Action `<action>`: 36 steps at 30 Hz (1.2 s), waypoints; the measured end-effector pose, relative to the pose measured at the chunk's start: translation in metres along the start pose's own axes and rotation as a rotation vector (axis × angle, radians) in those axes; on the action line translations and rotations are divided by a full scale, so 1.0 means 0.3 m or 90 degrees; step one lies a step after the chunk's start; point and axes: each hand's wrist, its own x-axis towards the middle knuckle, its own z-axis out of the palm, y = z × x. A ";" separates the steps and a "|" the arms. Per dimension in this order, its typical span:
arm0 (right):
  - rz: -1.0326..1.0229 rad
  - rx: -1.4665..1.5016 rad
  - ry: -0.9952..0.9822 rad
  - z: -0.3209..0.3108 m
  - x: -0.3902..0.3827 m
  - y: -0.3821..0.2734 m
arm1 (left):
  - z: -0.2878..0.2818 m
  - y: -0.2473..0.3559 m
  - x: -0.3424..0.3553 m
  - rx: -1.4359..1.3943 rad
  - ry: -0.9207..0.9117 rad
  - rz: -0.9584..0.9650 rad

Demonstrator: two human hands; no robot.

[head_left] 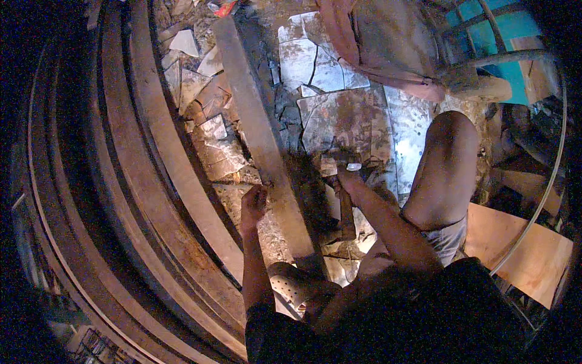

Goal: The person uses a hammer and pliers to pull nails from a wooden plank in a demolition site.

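A long wooden plank [236, 73] lies on the floor in front of me, running from the top toward the lower middle. My left hand [254, 203] is closed at the left side of this plank, its fingertips pinched; whatever is between them is too small to make out. My right hand [351, 185] grips a hammer [347, 218] just right of the plank, the handle pointing down toward me and the head partly hidden in shadow. My bare knee [442, 151] is bent at the right, and a perforated clog [288, 288] shows below the plank's near end.
Several long boards [151, 103] lie side by side at the left. Broken tiles [327, 115] cover the floor beside and beyond the plank. A reddish cloth [406, 85] and a turquoise-backed wooden frame [497, 30] stand at the upper right. A plywood sheet [515, 249] is at the right.
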 end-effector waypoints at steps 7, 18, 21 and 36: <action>-0.019 0.022 0.039 -0.048 -0.001 -0.003 | 0.064 -0.037 0.003 0.002 0.052 0.003; -0.081 0.081 0.038 -0.033 -0.072 -0.048 | -0.019 -0.005 -0.038 -0.007 0.013 -0.108; -0.186 0.200 0.118 -0.016 -0.083 -0.153 | -0.156 -0.054 -0.196 -0.086 0.092 -0.191; -0.231 0.113 0.151 -0.311 0.013 -0.166 | -0.246 0.074 -0.383 -0.212 0.096 -0.209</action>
